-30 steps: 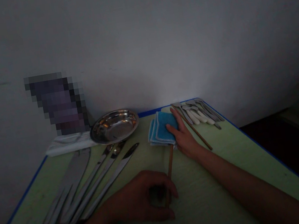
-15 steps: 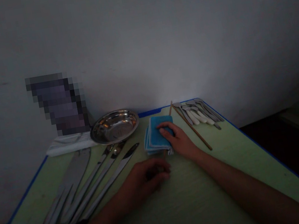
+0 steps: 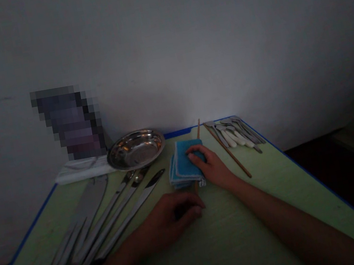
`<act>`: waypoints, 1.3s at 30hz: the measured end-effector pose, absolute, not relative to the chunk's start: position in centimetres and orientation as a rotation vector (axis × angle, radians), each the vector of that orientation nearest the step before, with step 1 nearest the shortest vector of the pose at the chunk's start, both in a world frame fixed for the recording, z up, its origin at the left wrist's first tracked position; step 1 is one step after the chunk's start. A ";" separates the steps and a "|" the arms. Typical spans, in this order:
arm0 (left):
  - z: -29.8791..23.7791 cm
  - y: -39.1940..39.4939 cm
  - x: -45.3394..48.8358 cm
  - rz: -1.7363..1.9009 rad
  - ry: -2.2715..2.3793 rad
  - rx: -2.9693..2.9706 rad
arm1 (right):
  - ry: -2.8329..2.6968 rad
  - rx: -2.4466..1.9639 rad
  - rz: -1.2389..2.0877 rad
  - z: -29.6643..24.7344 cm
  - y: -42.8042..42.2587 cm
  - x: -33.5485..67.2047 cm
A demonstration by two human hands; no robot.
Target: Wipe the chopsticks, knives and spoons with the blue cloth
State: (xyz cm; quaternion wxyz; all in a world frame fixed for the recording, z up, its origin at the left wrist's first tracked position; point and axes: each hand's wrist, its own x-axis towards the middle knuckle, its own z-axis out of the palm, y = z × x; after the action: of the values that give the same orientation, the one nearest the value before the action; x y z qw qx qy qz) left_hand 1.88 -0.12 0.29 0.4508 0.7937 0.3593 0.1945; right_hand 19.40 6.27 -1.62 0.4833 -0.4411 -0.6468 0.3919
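A folded blue cloth (image 3: 187, 162) with pale edges is in my right hand (image 3: 212, 167), whose thumb and fingers close on its right side. From under the cloth a thin wooden chopstick (image 3: 198, 129) sticks out at the far end, and a short bit of it shows at the near end. My left hand (image 3: 174, 216) is curled around that near end, thumb close to the fingertips; the grip itself is mostly hidden. A second chopstick (image 3: 231, 155) lies on the table to the right of my right hand.
Several spoons and forks (image 3: 236, 134), some white-handled, lie at the back right. A shiny metal bowl (image 3: 135, 150) stands at the back left, beside a white packet (image 3: 81, 170) and a blurred-out object (image 3: 72, 123). Several knives and long metal utensils (image 3: 110, 220) lie left. A wall (image 3: 163, 53) rises behind.
The cloth and the chopstick's far end have shifted slightly left and toward me. My left hand has moved down a little. The other cutlery stays put.
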 end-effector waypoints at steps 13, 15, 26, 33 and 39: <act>1.2 -0.3 1.3 0.346 0.516 2.059 | -1.264 -1.112 1.000 -2.6 7.2 19.8; 1.2 -0.4 1.4 0.375 0.534 2.023 | -1.293 -1.127 1.013 -2.2 7.0 19.7; 0.9 -0.2 1.4 0.425 0.725 1.843 | -1.405 -1.115 1.093 -1.6 6.5 19.8; 0.5 -0.2 1.4 0.419 0.723 1.837 | -1.409 -1.131 1.095 -1.7 6.6 19.8; 0.5 -0.4 1.3 0.432 0.712 1.855 | -1.448 -1.127 1.067 -1.7 6.6 19.8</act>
State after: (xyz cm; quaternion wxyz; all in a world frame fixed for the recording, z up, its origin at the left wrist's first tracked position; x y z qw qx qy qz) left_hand 1.32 -0.35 0.54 0.5264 0.7757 0.2976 0.1807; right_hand 19.81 6.56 -1.72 0.4877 -0.4634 -0.5957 0.4388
